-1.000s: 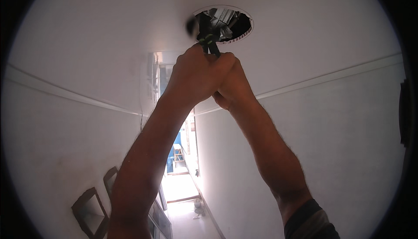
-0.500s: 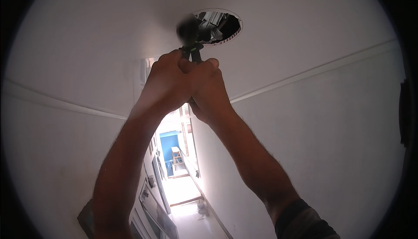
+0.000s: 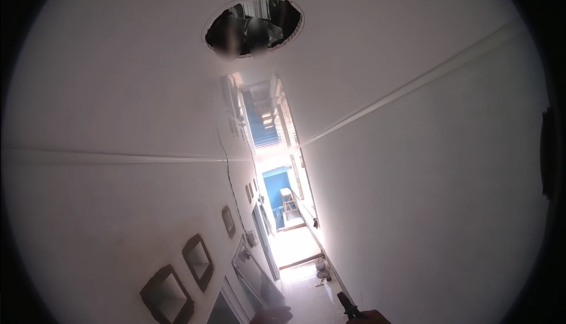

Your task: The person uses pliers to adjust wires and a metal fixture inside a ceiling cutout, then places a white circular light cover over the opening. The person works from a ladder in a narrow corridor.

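Note:
At the lower edge my right hand (image 3: 372, 317) shows only in part, closed around a black pliers-like tool (image 3: 349, 305) that points up and to the left. To its left, just the top of my left hand (image 3: 271, 315) comes into view, in front of a leaning framed panel (image 3: 256, 274). Its fingers are mostly cut off, so what it holds, if anything, is hidden. Overhead, an oval hole (image 3: 295, 44) opens in the white ceiling (image 3: 147, 58). Two blurred dark shapes (image 3: 257, 36) hang at its near rim, and crumpled silvery material (image 3: 256, 10) shows inside.
Several square openings (image 3: 197, 260) with rough brown rims sit in the left wall, and a cable (image 3: 230, 185) runs down it. A plain white wall (image 3: 424, 194) stands on the right. Far down the bright corridor are a stepladder (image 3: 287, 200) and a blue wall (image 3: 274, 182).
Both hands have come down from beside the ceiling hole to the lower edge and moved apart. The black tool came down in my right hand. The view has shifted, uncovering the left wall openings.

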A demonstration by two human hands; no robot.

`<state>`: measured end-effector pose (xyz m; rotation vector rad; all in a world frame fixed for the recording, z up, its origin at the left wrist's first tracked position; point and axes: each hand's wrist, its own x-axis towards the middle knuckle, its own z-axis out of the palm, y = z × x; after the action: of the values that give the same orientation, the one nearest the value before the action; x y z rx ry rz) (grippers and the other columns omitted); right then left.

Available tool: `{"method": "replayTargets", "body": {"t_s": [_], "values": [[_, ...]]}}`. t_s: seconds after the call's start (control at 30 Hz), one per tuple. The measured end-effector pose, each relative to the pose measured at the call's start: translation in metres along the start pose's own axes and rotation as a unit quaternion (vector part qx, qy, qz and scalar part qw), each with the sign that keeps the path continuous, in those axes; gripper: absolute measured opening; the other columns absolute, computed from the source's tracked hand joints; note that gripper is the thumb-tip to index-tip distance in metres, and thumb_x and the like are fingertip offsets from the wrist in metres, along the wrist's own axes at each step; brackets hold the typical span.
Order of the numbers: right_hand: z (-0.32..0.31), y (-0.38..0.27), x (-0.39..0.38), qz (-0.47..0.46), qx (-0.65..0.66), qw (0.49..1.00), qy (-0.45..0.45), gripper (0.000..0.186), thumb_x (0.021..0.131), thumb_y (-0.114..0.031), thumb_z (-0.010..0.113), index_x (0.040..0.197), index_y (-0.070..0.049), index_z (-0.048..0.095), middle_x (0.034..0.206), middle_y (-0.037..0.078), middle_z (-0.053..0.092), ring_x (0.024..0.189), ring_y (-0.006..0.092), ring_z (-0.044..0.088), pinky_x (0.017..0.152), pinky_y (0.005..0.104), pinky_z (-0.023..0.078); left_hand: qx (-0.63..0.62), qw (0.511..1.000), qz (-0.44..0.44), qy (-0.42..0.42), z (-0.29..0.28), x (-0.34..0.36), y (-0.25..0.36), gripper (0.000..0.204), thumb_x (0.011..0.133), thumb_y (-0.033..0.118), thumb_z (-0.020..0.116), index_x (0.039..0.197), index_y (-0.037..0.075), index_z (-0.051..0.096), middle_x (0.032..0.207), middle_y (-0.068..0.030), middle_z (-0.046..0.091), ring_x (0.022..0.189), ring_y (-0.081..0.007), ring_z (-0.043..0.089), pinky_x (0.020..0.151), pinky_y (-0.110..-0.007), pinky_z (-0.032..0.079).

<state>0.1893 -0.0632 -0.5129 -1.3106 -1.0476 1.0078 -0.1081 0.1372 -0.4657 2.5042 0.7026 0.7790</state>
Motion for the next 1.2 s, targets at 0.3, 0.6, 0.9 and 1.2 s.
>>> {"method": "replayTargets", "body": {"t_s": [0.3,0.6,0.9,1.2], "values": [[-0.041,0.264,-0.104,0.297,-0.109,0.948,0.015,0.034,0.093,-0.037,0.067,0.088,-0.003,0.07,0.069,0.006,0.063,0.056,0.0159,0.058,0.05,0.0359,0.048,-0.079,0.937,-0.297,0.168,0.191,-0.154,-0.079,0.03,0.105,0.017,0.053,0.13,0.007,0.065,0.118,-0.0208,0.069,0.122,-0.0285,0.061,0.111,-0.045,0.044],[-0.045,0.35,-0.085,0.306,-0.185,0.928,-0.099,0.031,0.093,-0.036,0.068,0.097,-0.005,0.069,0.074,0.009,0.064,0.061,0.019,0.059,0.055,0.0383,0.05,-0.036,0.901,-0.374,0.218,0.209,-0.177,-0.061,0.031,0.105,0.017,0.052,0.131,0.007,0.065,0.115,-0.0201,0.069,0.118,-0.0282,0.063,0.11,-0.046,0.045],[-0.022,0.393,-0.056,0.258,-0.226,0.921,-0.185,0.031,0.093,-0.035,0.068,0.106,-0.007,0.068,0.08,0.011,0.066,0.066,0.0222,0.061,0.06,0.0407,0.052,-0.005,0.88,-0.41,0.239,0.217,-0.198,-0.059,0.031,0.105,0.016,0.052,0.132,0.007,0.064,0.112,-0.0195,0.07,0.114,-0.028,0.064,0.109,-0.047,0.046],[-0.011,0.442,-0.015,-0.002,-0.476,0.807,-0.35,0.034,0.093,-0.036,0.069,0.115,-0.01,0.068,0.082,0.011,0.067,0.07,0.0237,0.063,0.062,0.0421,0.054,0.02,0.866,-0.432,0.252,0.221,-0.214,-0.029,0.031,0.105,0.016,0.052,0.132,0.007,0.064,0.109,-0.0189,0.07,0.11,-0.0278,0.065,0.108,-0.048,0.046]]}}
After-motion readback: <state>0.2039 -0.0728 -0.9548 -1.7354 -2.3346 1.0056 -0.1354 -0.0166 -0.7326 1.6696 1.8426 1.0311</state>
